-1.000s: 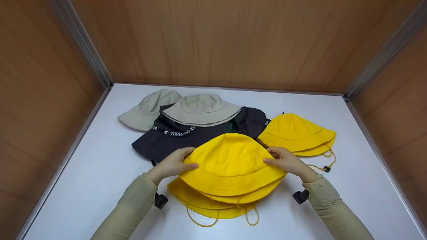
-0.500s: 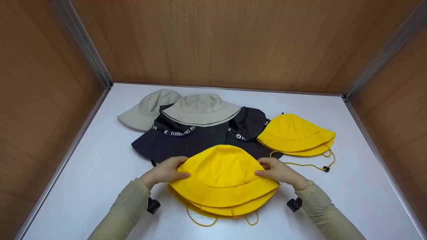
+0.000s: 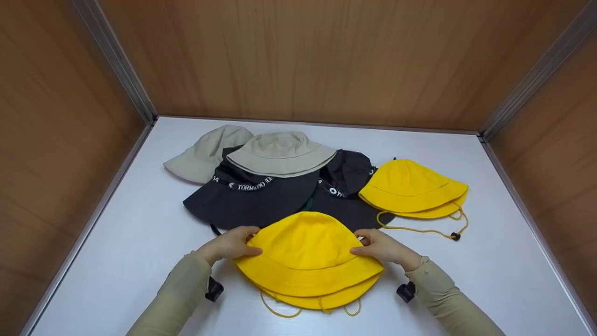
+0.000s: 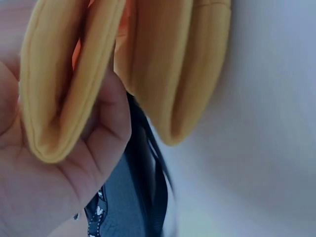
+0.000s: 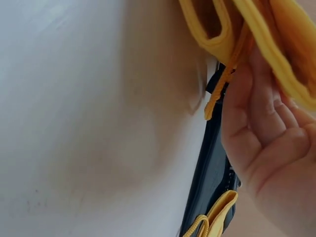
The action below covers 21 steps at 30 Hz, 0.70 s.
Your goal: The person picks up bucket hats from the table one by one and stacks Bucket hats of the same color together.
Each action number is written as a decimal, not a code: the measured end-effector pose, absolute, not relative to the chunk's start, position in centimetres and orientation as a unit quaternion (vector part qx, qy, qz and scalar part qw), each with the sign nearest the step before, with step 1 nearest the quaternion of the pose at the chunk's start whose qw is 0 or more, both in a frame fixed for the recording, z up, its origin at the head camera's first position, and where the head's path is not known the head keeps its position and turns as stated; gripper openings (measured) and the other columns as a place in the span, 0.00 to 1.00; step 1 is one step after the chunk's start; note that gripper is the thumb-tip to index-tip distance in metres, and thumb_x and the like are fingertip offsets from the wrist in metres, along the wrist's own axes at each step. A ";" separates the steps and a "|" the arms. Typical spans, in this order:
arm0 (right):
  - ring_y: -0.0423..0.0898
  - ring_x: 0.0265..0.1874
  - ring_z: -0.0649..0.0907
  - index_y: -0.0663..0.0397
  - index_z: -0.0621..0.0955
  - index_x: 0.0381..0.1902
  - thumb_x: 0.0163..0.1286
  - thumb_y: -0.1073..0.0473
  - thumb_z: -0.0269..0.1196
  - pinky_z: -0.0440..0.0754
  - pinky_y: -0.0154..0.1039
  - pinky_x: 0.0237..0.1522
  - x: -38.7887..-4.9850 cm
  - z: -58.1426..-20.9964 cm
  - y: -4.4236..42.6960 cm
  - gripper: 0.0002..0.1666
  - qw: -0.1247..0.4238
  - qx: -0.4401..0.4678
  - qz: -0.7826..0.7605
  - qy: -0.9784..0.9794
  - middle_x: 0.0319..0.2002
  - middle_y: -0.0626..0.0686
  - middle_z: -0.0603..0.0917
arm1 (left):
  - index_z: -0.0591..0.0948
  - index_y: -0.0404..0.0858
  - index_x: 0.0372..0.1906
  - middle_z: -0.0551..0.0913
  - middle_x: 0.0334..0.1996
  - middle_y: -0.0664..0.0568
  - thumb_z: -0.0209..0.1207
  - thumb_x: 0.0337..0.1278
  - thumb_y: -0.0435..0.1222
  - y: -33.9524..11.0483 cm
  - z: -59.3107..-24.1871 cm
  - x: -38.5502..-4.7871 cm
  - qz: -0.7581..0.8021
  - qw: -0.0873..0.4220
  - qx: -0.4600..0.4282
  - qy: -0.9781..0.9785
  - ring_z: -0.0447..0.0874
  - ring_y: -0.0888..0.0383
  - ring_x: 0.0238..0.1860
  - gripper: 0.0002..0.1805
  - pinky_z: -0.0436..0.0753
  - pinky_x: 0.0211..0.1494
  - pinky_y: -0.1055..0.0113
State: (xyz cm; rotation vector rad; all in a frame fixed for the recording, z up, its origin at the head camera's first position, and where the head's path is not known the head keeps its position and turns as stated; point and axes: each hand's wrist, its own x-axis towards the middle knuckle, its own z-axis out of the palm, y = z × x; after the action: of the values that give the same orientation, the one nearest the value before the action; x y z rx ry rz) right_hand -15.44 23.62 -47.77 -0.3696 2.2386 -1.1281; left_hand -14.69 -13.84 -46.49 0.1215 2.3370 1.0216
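Your left grip and right grip pinch the hat, whose cord, dangling by your right grip, could jam underneath if pressed down.

Head view: bright, even light; soft shadows, faint sheen near front edge of bench. Wrist views dimmer, hazy, blurred: left bluish, right with broad brownish shadow across bench.

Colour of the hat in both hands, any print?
Plain yellow, no print visible on the held hat; the head view shows it best.
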 end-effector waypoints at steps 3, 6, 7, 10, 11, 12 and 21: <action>0.41 0.26 0.79 0.62 0.76 0.51 0.66 0.53 0.62 0.78 0.32 0.30 -15.3 -47.8 23.5 0.21 0.305 -0.133 -0.428 0.841 0.31 0.52 0.84 | 0.70 0.34 0.64 0.72 0.62 0.42 0.64 0.55 0.38 -14.0 -46.7 -14.7 0.386 0.294 0.043 0.873 0.70 0.47 0.61 0.31 0.64 0.68 0.48; 0.40 0.26 0.79 0.62 0.76 0.50 0.66 0.51 0.62 0.78 0.31 0.30 -15.2 -47.5 23.5 0.22 0.309 -0.137 -0.432 0.836 0.31 0.50 0.84 | 0.70 0.35 0.64 0.72 0.62 0.42 0.64 0.55 0.38 -14.1 -46.6 -14.7 0.392 0.295 0.047 0.870 0.69 0.47 0.61 0.31 0.63 0.68 0.48; 0.39 0.26 0.80 0.63 0.76 0.50 0.66 0.51 0.62 0.78 0.31 0.31 -15.1 -47.5 23.6 0.23 0.309 -0.146 -0.432 0.835 0.31 0.50 0.84 | 0.71 0.35 0.64 0.73 0.61 0.43 0.64 0.55 0.38 -14.2 -46.5 -14.7 0.393 0.295 0.054 0.869 0.70 0.47 0.60 0.30 0.64 0.68 0.48; 0.38 0.28 0.81 0.64 0.75 0.50 0.66 0.51 0.62 0.79 0.31 0.32 -15.0 -47.2 23.6 0.23 0.309 -0.170 -0.440 0.826 0.32 0.50 0.85 | 0.74 0.36 0.60 0.77 0.56 0.45 0.63 0.55 0.36 -14.4 -46.3 -14.7 0.405 0.288 0.076 0.864 0.72 0.49 0.55 0.26 0.67 0.66 0.50; 0.38 0.28 0.81 0.63 0.75 0.50 0.66 0.51 0.62 0.79 0.31 0.33 -15.0 -47.2 23.6 0.23 0.310 -0.175 -0.441 0.824 0.33 0.50 0.85 | 0.75 0.36 0.59 0.78 0.54 0.46 0.63 0.55 0.35 -14.5 -46.3 -14.7 0.406 0.285 0.083 0.864 0.73 0.51 0.53 0.24 0.68 0.64 0.50; 0.39 0.28 0.81 0.63 0.75 0.50 0.66 0.52 0.62 0.79 0.31 0.33 -14.9 -47.1 23.6 0.22 0.309 -0.179 -0.442 0.823 0.33 0.51 0.85 | 0.75 0.37 0.58 0.78 0.53 0.47 0.63 0.55 0.34 -14.5 -46.3 -14.7 0.408 0.283 0.085 0.864 0.73 0.52 0.52 0.24 0.69 0.64 0.51; 0.42 0.27 0.77 0.59 0.77 0.47 0.64 0.55 0.64 0.75 0.35 0.31 -14.8 -47.5 22.7 0.18 0.295 -0.147 -0.385 0.862 0.30 0.50 0.82 | 0.76 0.35 0.57 0.78 0.53 0.44 0.64 0.55 0.36 -14.3 -47.1 -14.5 0.378 0.265 0.069 0.884 0.74 0.50 0.51 0.24 0.71 0.62 0.50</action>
State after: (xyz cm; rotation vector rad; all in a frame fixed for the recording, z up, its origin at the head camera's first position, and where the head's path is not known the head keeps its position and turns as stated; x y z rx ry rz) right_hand -14.79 22.72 -47.55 -0.3922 2.2932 -1.0251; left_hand -14.51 -14.35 -47.08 0.1865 2.3882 1.0215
